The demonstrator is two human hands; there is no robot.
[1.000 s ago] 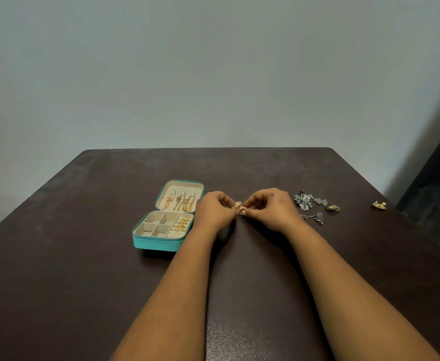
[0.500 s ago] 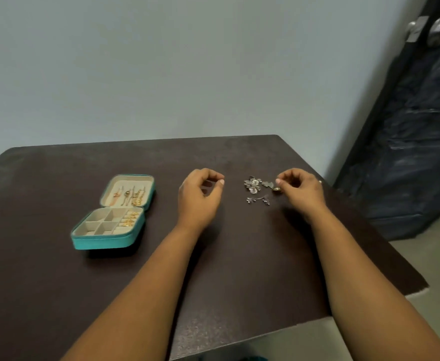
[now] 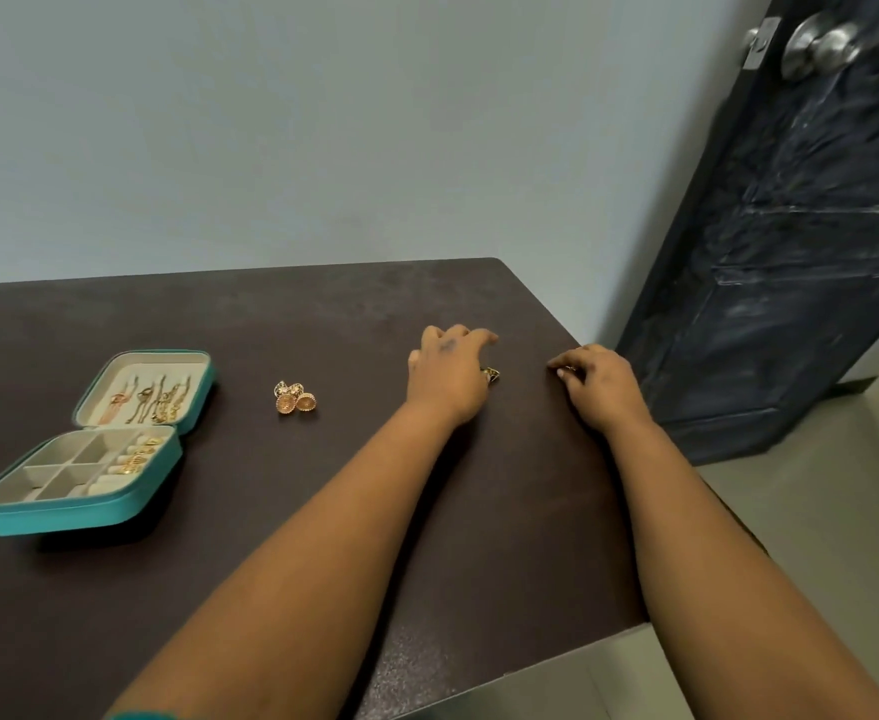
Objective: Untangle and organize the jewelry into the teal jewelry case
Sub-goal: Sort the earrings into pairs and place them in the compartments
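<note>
The teal jewelry case (image 3: 63, 517) lies open at the left, with gold earrings hung in its lid and gold rings in the base's roll slots. A pair of round gold earrings (image 3: 295, 400) rests loose on the dark table (image 3: 323, 511) to the case's right. My left hand (image 3: 447, 374) lies palm down over the loose jewelry pile and hides it. A gold piece (image 3: 492, 375) peeks out beside its thumb. My right hand (image 3: 601, 381) is at the table's right edge, fingers curled and pinching a small gold piece (image 3: 570, 367).
The table's right edge runs just under my right hand, and its near edge cuts diagonally at lower right. A dark door (image 3: 790, 252) with a metal knob (image 3: 816, 44) stands beyond the right edge. A pale wall rises behind the table.
The view swung right. My hands parted and the round gold earrings now lie on the table. My left hand went right over the pile, and my right hand reached the table's right edge.
</note>
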